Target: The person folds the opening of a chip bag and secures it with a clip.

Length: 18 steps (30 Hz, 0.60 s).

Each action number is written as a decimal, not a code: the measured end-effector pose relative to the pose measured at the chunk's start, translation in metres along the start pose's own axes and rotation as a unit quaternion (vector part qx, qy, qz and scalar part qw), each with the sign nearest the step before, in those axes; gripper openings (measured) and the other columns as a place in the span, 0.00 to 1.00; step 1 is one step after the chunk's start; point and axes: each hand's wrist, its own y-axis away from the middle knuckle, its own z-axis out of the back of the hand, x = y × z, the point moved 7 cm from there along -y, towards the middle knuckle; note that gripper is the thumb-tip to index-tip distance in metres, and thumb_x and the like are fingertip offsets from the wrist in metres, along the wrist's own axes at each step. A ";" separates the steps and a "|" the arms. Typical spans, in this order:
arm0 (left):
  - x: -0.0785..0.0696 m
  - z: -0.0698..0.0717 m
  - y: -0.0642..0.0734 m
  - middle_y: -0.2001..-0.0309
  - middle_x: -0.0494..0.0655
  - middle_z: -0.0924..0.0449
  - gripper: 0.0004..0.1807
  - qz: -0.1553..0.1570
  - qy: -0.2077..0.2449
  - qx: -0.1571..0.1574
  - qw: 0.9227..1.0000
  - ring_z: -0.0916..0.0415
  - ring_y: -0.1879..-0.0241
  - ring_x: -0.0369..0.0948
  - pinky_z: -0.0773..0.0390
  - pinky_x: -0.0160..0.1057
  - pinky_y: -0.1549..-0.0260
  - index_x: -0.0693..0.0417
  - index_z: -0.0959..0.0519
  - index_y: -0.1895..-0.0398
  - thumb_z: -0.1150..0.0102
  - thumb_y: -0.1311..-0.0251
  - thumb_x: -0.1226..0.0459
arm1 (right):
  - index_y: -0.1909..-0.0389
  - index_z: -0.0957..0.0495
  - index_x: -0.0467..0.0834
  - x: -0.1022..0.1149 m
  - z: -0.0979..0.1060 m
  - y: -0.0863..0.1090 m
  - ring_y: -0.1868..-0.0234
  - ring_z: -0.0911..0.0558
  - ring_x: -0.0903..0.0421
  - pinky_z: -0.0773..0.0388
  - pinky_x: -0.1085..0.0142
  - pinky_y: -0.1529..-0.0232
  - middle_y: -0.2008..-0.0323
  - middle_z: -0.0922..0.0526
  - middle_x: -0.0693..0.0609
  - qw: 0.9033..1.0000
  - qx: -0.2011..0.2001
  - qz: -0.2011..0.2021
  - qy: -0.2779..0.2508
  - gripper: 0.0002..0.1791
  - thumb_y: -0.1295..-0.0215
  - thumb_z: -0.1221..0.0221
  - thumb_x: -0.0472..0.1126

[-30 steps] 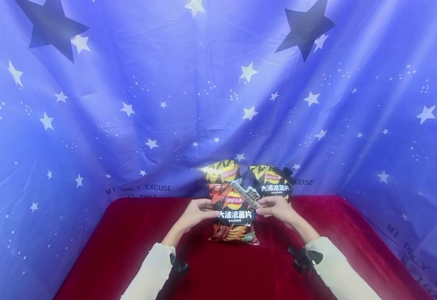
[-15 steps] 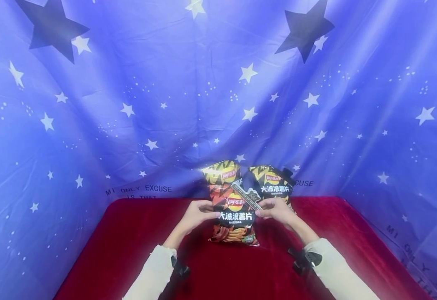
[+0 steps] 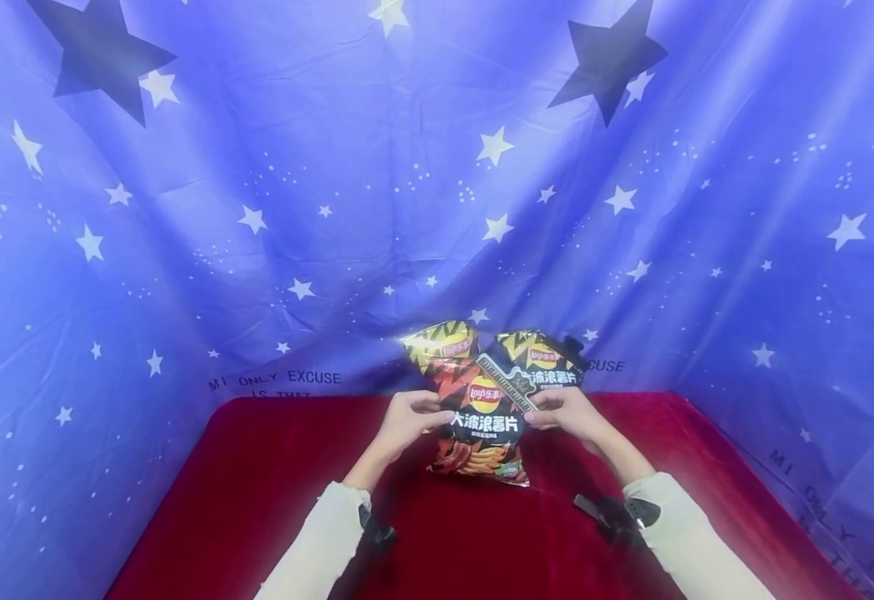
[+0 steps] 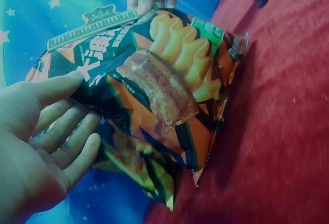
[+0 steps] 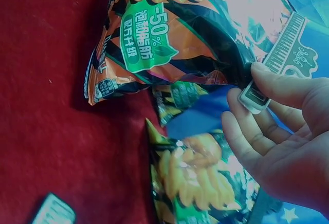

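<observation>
A red, orange and black bag of chips [image 3: 485, 417] stands upright at the middle of the table. My left hand [image 3: 410, 421] holds its left edge, thumb on the front and fingers behind, as the left wrist view shows. My right hand [image 3: 567, 417] pinches the lower end of a flat strip [image 3: 507, 383] printed like piano keys, with a wavy upper edge. This strip slants across the bag's upper right side. In the right wrist view its end [image 5: 254, 100] sits between thumb and fingers [image 5: 247, 136].
Two yellow and black chip bags stand behind, one at the left [image 3: 437, 340] and one at the right [image 3: 530, 346]. The red velvet table [image 3: 279, 492] meets a blue star-printed curtain [image 3: 377, 167] at its back and sides.
Both hands, the red bag and the piano-key strip have shifted a little to the right. The right rear bag is now more covered; both holds look the same.
</observation>
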 end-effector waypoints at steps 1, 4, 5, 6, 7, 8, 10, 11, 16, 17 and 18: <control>-0.003 -0.003 -0.001 0.57 0.64 0.12 0.22 -0.001 0.001 -0.001 1.000 0.13 0.58 0.48 0.12 0.48 0.61 0.68 0.16 0.52 0.23 0.48 0.65 | 0.49 0.22 0.22 0.001 0.003 0.001 0.63 0.11 0.56 0.14 0.49 0.50 0.64 0.11 0.47 1.000 0.000 0.000 -0.002 0.21 0.39 0.32 0.31; -0.011 -0.012 -0.003 0.56 0.64 0.12 0.22 -0.020 -0.009 -0.002 1.000 0.13 0.56 0.51 0.12 0.46 0.57 0.68 0.16 0.52 0.23 0.48 0.65 | 0.48 0.22 0.23 0.004 0.014 0.003 0.63 0.12 0.56 0.12 0.56 0.53 0.64 0.11 0.48 1.000 -0.006 -0.005 0.007 0.22 0.40 0.31 0.31; -0.013 -0.015 -0.004 0.55 0.64 0.12 0.22 -0.025 -0.011 -0.004 1.000 0.13 0.56 0.52 0.12 0.46 0.56 0.68 0.16 0.52 0.23 0.48 0.65 | 0.48 0.22 0.23 0.004 0.018 0.004 0.63 0.12 0.56 0.12 0.56 0.53 0.63 0.11 0.48 1.000 -0.009 -0.007 0.013 0.22 0.40 0.31 0.32; -0.015 -0.019 -0.005 0.55 0.63 0.12 0.21 -0.031 -0.014 -0.005 0.999 0.13 0.56 0.52 0.13 0.45 0.54 0.68 0.15 0.52 0.23 0.48 0.65 | 0.48 0.21 0.24 0.005 0.023 0.005 0.63 0.12 0.57 0.12 0.58 0.54 0.63 0.11 0.48 1.000 -0.012 -0.006 0.023 0.22 0.40 0.31 0.33; -0.017 -0.023 -0.006 0.55 0.63 0.12 0.21 -0.034 -0.016 -0.008 0.999 0.13 0.56 0.53 0.13 0.45 0.54 0.67 0.15 0.52 0.23 0.48 0.65 | 0.48 0.21 0.24 0.006 0.027 0.006 0.63 0.13 0.58 0.12 0.60 0.55 0.63 0.11 0.49 0.999 -0.016 -0.005 0.034 0.23 0.40 0.30 0.33; -0.018 -0.027 -0.008 0.56 0.63 0.12 0.21 -0.037 -0.015 -0.010 0.999 0.13 0.56 0.53 0.13 0.45 0.54 0.67 0.15 0.52 0.23 0.48 0.65 | 0.48 0.21 0.25 0.006 0.032 0.007 0.63 0.14 0.59 0.12 0.60 0.55 0.63 0.11 0.49 0.999 -0.021 -0.007 0.041 0.23 0.41 0.30 0.34; -0.020 -0.035 -0.010 0.56 0.63 0.12 0.22 -0.038 -0.013 -0.015 0.999 0.12 0.56 0.53 0.13 0.45 0.53 0.66 0.15 0.52 0.23 0.49 0.65 | 0.47 0.21 0.25 0.007 0.040 0.009 0.62 0.14 0.59 0.13 0.61 0.55 0.62 0.11 0.49 0.999 -0.021 -0.006 0.045 0.23 0.40 0.30 0.34; -0.022 -0.039 -0.012 0.57 0.63 0.12 0.22 -0.040 -0.012 -0.017 0.999 0.12 0.57 0.53 0.13 0.44 0.54 0.67 0.15 0.52 0.23 0.49 0.65 | 0.47 0.21 0.25 0.008 0.045 0.010 0.62 0.15 0.60 0.13 0.62 0.55 0.62 0.12 0.49 0.999 -0.023 -0.006 0.048 0.23 0.40 0.30 0.34; -0.029 -0.060 -0.017 0.58 0.61 0.11 0.21 -0.049 -0.019 -0.020 0.998 0.12 0.58 0.52 0.13 0.41 0.55 0.65 0.15 0.52 0.23 0.49 0.64 | 0.46 0.23 0.24 0.007 0.067 0.014 0.62 0.14 0.60 0.13 0.64 0.56 0.62 0.13 0.51 0.998 -0.024 -0.008 0.052 0.24 0.40 0.31 0.33; -0.031 -0.063 -0.017 0.58 0.61 0.11 0.21 -0.049 -0.022 -0.021 0.998 0.12 0.58 0.51 0.13 0.40 0.56 0.65 0.14 0.53 0.23 0.49 0.63 | 0.46 0.23 0.24 0.006 0.072 0.015 0.62 0.14 0.60 0.13 0.64 0.56 0.63 0.12 0.52 0.998 -0.023 -0.007 0.056 0.24 0.40 0.31 0.33; -0.032 -0.067 -0.018 0.58 0.60 0.11 0.21 -0.049 -0.023 -0.022 0.998 0.12 0.58 0.51 0.13 0.40 0.56 0.64 0.14 0.53 0.22 0.49 0.63 | 0.46 0.23 0.23 0.006 0.076 0.015 0.62 0.14 0.61 0.13 0.64 0.56 0.63 0.12 0.53 0.998 -0.023 -0.007 0.057 0.25 0.40 0.31 0.33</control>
